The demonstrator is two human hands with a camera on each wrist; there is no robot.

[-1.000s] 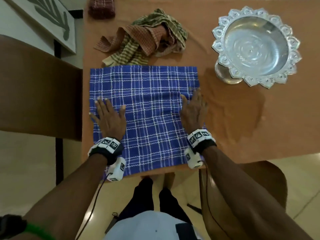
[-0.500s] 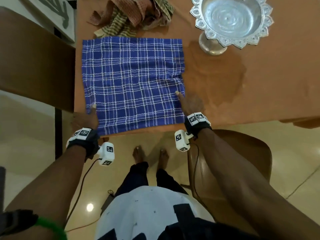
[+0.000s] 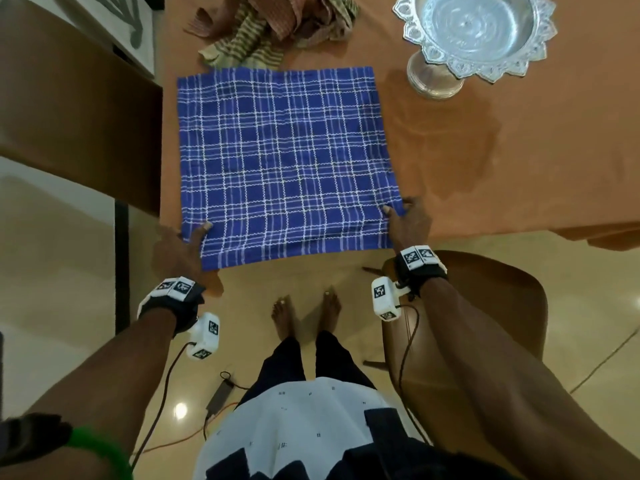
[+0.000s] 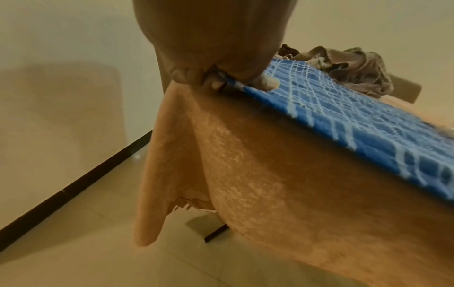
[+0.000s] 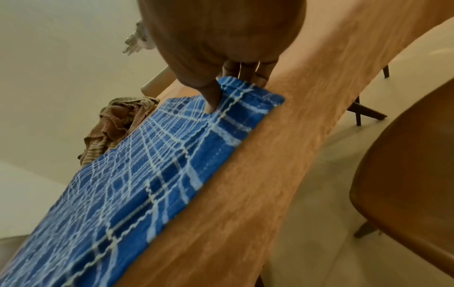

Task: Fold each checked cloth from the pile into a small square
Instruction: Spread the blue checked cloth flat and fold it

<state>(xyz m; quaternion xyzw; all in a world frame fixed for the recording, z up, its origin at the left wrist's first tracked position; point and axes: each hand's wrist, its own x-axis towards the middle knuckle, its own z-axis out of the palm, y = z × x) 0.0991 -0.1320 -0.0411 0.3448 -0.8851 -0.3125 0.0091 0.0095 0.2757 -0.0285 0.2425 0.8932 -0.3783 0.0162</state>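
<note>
Left hand (image 4: 216, 58) pinches blue checked cloth (image 4: 356, 120) corner.

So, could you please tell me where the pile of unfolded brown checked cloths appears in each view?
Head: pile of brown checked cloths, top centre, beyond the blue checked cloth.
Left wrist: upper right.
Right wrist: left of centre.
Shared landmark: the blue checked cloth's far edge, next to the pile.

head view: from above, facing steeply down over the blue checked cloth (image 3: 280, 161) and table (image 3: 519, 174).
left wrist view: close, low at the near left corner, looking along the table edge.
right wrist view: close, low at the near right corner.
shared: the blue cloth and the cloth pile (image 3: 273, 26).
</note>
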